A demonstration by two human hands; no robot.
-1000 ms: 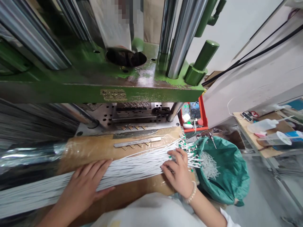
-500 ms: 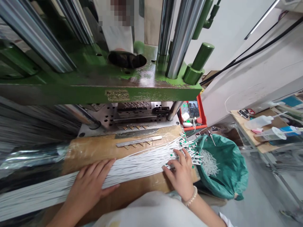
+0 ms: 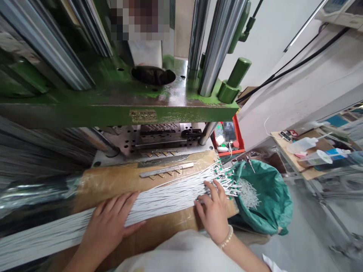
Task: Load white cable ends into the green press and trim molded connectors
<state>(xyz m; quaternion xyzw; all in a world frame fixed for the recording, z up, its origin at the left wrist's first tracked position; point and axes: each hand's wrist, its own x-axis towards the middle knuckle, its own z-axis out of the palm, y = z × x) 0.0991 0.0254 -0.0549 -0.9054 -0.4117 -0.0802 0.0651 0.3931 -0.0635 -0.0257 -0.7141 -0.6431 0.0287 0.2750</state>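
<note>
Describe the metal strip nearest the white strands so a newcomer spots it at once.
Start at the green press and look down to the tan surface in front of it. There, between press and white strands, lies a slim silvery strip with pointed brassy tabs. A similar strip sits closer to the press; yours is nearer the strands.

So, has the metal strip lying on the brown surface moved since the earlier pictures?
No, not noticeably. The metal strip sits in the same place against the press base behind it; the whole view has shifted a little instead.
</note>
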